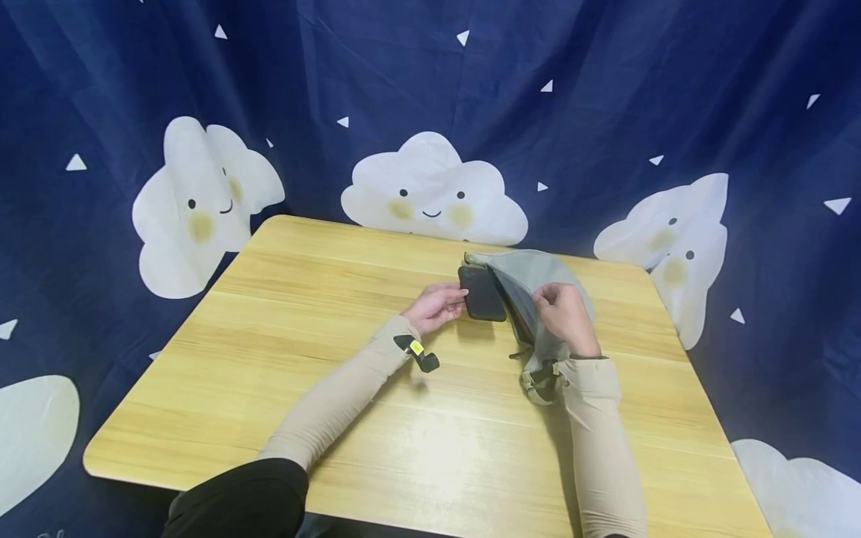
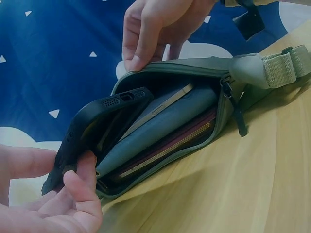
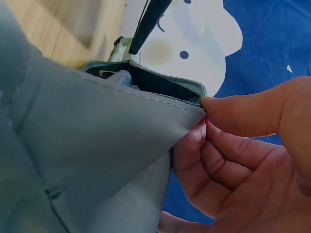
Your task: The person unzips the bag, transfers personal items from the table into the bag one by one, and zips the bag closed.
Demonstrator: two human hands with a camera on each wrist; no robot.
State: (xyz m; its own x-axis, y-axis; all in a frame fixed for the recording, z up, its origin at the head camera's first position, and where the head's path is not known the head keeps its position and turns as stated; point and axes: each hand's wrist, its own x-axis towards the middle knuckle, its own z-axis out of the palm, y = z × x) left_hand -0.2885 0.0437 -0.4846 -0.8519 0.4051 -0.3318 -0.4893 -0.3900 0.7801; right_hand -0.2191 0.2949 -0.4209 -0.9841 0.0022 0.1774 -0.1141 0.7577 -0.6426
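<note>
Between the thumb and fingers of my left hand point(image 1: 436, 306) is a black phone point(image 1: 483, 295), its long edge gripped and its ported end raised in the left wrist view. It stands at the mouth of a grey-green waist bag point(image 1: 538, 267), overlapping the opening. My right hand point(image 1: 568, 317) pinches the bag's rim between thumb and fingers and holds the mouth apart. Inside, the left wrist view reveals a flat thing with a gold-coloured edge point(image 2: 165, 107), a blue-grey flat item point(image 2: 155, 130) and a dark red item with a gold zip point(image 2: 170, 147).
The bag lies on a wooden table point(image 1: 303, 351), towards its back right. Its buckled strap point(image 1: 538, 388) trails to the front, and a black zip pull point(image 2: 238, 116) hangs from one end of the mouth. A blue curtain point(image 1: 430, 67) with clouds stands behind the table.
</note>
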